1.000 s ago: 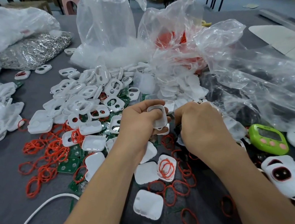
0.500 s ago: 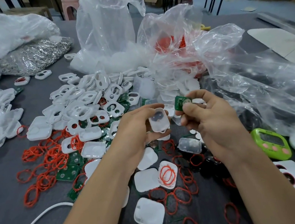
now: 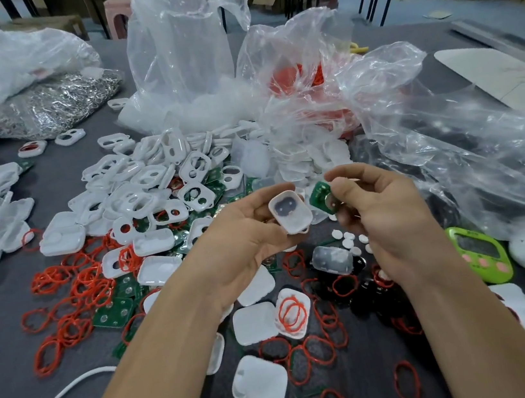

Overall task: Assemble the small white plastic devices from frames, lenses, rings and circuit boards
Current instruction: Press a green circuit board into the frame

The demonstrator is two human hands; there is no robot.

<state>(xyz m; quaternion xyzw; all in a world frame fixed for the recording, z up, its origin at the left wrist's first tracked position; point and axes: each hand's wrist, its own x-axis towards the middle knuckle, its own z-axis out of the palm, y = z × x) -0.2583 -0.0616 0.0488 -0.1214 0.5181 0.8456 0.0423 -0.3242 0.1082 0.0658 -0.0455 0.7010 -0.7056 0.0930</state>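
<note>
Above the bench (image 3: 10, 335), our left hand (image 3: 246, 235) grips a white frame (image 3: 290, 213), hollow side up. Our right hand (image 3: 381, 212) pinches a green circuit board (image 3: 319, 194) just beside it.

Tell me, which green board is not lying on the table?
The green board pinched in the right hand, held up beside the white shell; the other boards lie on the table among red rings.

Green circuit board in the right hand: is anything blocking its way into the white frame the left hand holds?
Nothing visible. The circuit board, pinched by the right hand, sits beside the white frame in the left hand, its hollow side uncovered.
</note>
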